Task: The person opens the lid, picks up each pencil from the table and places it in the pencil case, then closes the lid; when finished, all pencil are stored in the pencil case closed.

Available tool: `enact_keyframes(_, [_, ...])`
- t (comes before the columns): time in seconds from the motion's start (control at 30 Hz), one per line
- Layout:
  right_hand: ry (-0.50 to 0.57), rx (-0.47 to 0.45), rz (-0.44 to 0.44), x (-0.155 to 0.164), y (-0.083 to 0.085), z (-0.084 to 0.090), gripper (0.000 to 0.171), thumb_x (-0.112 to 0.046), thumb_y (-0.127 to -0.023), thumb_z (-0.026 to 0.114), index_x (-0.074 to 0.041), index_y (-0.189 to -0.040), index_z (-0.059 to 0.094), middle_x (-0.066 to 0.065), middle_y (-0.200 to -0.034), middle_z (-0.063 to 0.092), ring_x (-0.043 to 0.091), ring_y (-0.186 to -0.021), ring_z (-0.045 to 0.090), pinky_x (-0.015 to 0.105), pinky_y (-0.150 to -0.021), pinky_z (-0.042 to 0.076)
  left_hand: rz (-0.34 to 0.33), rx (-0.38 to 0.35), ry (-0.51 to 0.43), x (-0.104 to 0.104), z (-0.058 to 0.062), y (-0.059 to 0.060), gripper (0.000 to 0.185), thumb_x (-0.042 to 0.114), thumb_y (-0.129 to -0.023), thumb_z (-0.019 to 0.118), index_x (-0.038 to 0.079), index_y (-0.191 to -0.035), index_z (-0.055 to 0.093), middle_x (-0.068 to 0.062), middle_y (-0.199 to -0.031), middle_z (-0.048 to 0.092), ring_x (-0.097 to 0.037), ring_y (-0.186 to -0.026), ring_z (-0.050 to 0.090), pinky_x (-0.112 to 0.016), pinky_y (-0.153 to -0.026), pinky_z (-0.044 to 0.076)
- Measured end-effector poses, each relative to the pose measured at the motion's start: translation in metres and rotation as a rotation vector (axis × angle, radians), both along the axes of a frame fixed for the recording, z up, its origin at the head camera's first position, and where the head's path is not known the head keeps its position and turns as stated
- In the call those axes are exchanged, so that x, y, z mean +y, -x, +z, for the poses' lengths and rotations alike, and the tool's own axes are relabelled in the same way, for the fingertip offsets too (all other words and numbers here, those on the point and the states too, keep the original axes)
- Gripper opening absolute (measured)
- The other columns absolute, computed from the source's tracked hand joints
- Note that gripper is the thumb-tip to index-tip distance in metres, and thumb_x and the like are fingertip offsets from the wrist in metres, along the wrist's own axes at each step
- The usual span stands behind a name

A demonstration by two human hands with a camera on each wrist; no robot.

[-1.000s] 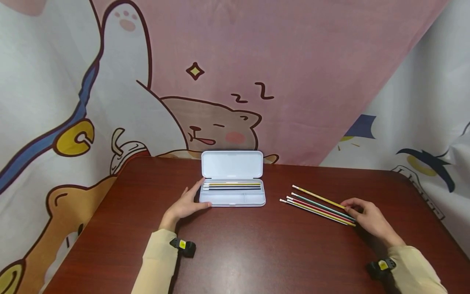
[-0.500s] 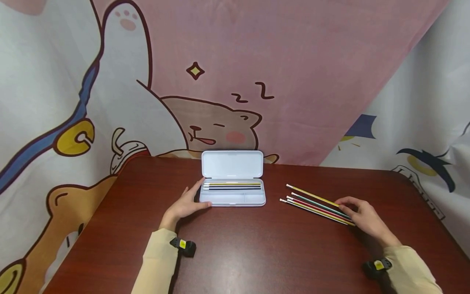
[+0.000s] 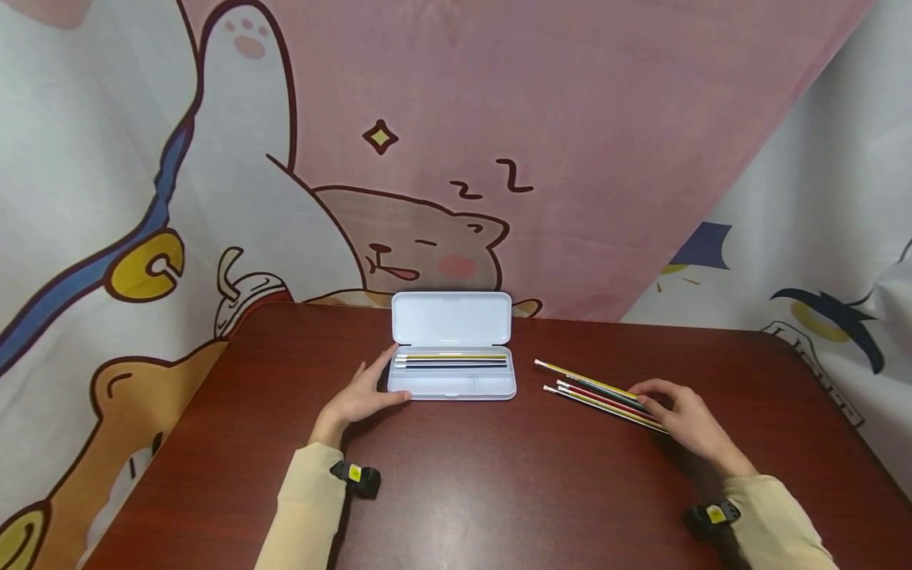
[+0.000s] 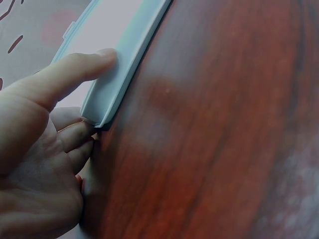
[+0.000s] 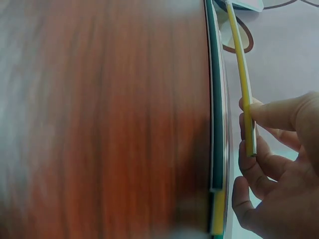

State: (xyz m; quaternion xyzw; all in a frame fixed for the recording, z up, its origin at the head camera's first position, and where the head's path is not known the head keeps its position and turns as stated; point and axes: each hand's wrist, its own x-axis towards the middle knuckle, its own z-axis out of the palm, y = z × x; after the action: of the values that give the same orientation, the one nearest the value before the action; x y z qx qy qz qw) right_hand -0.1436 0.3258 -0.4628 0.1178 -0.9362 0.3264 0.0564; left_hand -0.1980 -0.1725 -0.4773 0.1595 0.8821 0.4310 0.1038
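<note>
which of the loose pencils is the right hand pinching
The yellow pencil, held between thumb and fingers of the right hand, lifted off the others lying on the table.

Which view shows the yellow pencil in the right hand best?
Right wrist: the yellow pencil fills the frame lengthwise, pinched by the right hand. Head view shows it small, angled above the other pencils. Left wrist shows only the pencil case.

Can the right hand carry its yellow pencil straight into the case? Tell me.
Probably yes: the right hand pinches the yellow pencil, the case lies open, and only bare table lies between.
</note>
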Motion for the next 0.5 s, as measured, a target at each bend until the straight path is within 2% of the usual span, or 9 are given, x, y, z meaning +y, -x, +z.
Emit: enact_keyframes(0.5, [0.035, 0.039, 0.033, -0.03, 0.007, -0.003, 0.012, -0.002, -0.089, 0.067, -0.007, -0.1, 0.07, 0.005, -0.094, 0.068, 0.009, -0.078, 0.052, 0.022, -0.064, 0.04, 0.007, -0.007, 0.002, 0.0, 0.001, 0.0, 0.091, 0.027, -0.084, 0.074, 0.003, -0.153, 0.02, -0.02, -0.154, 0.026, -0.036, -0.143, 0.018, -0.054, -0.113, -0.004])
